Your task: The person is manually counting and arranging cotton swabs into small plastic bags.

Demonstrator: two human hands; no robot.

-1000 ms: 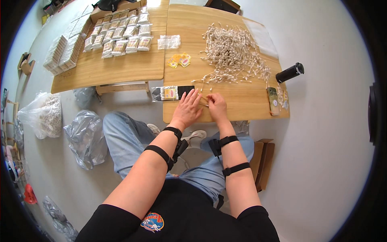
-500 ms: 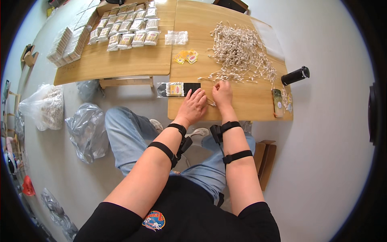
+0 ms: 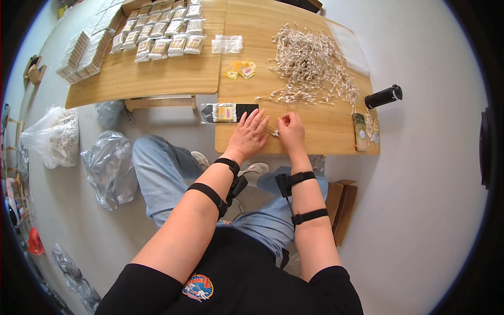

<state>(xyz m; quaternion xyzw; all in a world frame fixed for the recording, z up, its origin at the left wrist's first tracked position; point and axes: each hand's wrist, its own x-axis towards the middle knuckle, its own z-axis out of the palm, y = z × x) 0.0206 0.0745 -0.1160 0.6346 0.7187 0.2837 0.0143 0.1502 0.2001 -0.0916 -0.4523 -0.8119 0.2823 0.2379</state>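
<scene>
The left hand [image 3: 248, 135] is laid flat near the front edge of the wooden worktop [image 3: 244, 93], with its fingers extended and a little apart; its grip is not closed around anything, and it covers part of a small bunch of cotton swabs [image 3: 272, 131], of which the white tips come out at its right side. The right hand [image 3: 291, 130] is just beside these tips, its fingers curled in toward the thumb; I cannot tell whether this grip has hold of a swab, because the fingers hide it. To the left of the left hand, a labelled row of swabs [image 3: 224, 113] lies at the worktop's left edge, and a black strip [image 3: 245, 109] shows between this row and the fingertips. Beyond the hands there is a large loose heap of cotton swabs [image 3: 307, 60], and to its left some yellow labels [image 3: 245, 72] and flat clear bags [image 3: 227, 44]. Many filled swab packets [image 3: 177, 44] stand in rows on the adjoining worktop [image 3: 157, 79]. At the right side are a phone [image 3: 359, 131] and a black bottle [image 3: 383, 97].
</scene>
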